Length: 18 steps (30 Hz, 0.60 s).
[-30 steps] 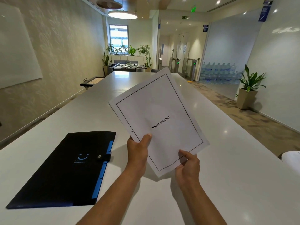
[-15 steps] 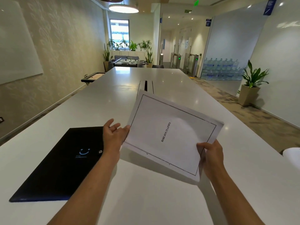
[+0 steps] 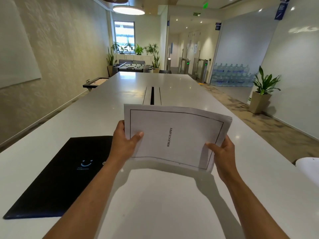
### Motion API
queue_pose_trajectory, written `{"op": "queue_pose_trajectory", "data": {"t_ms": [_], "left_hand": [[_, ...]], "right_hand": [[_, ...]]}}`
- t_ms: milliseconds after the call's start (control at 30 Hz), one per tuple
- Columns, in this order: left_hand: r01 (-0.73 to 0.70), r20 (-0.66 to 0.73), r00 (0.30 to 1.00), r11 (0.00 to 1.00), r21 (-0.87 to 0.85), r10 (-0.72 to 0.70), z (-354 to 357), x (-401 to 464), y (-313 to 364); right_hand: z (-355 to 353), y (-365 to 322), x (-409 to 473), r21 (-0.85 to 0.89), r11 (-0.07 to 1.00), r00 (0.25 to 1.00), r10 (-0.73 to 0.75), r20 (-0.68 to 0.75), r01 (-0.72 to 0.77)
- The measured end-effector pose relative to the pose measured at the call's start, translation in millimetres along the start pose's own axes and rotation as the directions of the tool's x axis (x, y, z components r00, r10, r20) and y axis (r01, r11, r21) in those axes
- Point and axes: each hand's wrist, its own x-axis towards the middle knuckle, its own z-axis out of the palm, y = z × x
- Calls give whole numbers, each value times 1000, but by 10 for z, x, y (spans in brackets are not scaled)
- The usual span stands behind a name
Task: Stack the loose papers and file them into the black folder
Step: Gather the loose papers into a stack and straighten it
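A stack of white papers point(image 3: 174, 135), the top sheet framed in black and printed BIBLIOGRAPHY, hangs above the long white table point(image 3: 155, 204), turned sideways. My left hand point(image 3: 123, 143) grips its left edge, thumb on top. My right hand point(image 3: 222, 155) grips its lower right corner. The black folder point(image 3: 57, 180), with a blue smiley mark and a snap button, lies shut and flat on the table to the left. My left forearm covers the folder's right edge.
A cable slot point(image 3: 152, 95) runs down the table's middle beyond the papers. A white rounded object point(image 3: 309, 165) shows at the right edge. A potted plant point(image 3: 262, 94) stands on the floor at the right.
The papers have swung from a tilted upright hold to lying sideways and nearly flat. My left hand let go half a second ago and now grips the left edge again.
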Motion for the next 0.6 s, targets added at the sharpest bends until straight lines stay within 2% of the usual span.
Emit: {"op": "queue_pose_trajectory", "data": {"t_ms": [167,233,333,433,500,600], "left_hand": [[28,5,1000,999,40,-28,4,-138,-178],[7,1,1000,999,38,-7,-20,-167,-231],[-88,-16,996,995,46,89,-42,-122,-146],[-264,14,964,943,202,267,-33,-67,-57],[-327,34,943,899,293,332,-20,-67,-41],[-341,16,932,862,374,362,-2,-68,-65]], "right_hand": [[2,224,-121,-73,997,999,6,51,-3],[45,248,-145,-123,992,997,-33,63,40],[108,178,-107,-243,951,981,-186,49,193],[159,91,-57,-354,878,943,-332,33,321],[195,53,-28,-398,844,927,-373,47,360],[250,1,10,-478,805,926,-374,52,352]]}}
